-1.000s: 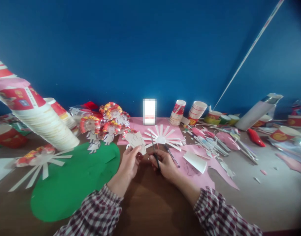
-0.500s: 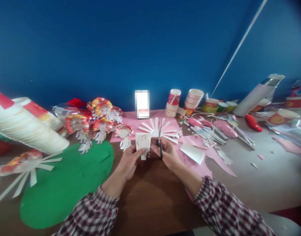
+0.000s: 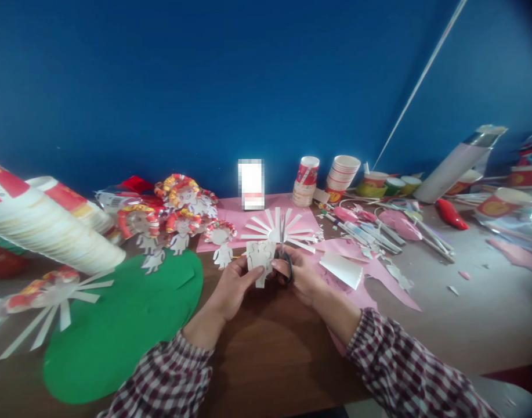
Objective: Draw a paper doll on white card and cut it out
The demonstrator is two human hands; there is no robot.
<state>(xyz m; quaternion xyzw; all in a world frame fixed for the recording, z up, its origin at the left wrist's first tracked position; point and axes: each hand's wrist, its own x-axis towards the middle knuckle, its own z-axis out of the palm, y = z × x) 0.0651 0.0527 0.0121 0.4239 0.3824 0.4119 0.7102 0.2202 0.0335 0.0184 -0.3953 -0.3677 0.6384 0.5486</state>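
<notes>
Between thumb and fingers, my left hand (image 3: 236,283) pinches a small white piece of paper (image 3: 259,262) with a figure outlined on it. My right hand (image 3: 301,274) grips a pair of scissors (image 3: 286,264), blades pointing up and away, and its thumb reaches the paper's right edge. Just beyond both hands lies a white paper piece cut into fanned strips (image 3: 277,229), on a pink sheet (image 3: 231,209). A cut-out paper figure with a red and yellow ring (image 3: 222,244) lies left of the held paper.
A green paper oval (image 3: 126,331) and stacked paper cups (image 3: 52,223) occupy the left. More cup stacks (image 3: 342,180) stand at the back. Markers (image 3: 365,232), pink scraps (image 3: 391,284) and a curled white paper piece (image 3: 342,270) cover the right. A blue wall (image 3: 205,87) closes the back.
The held paper has shifted slightly right and turned a little. My right thumb now touches its edge, and the scissors have tilted in my hand.
</notes>
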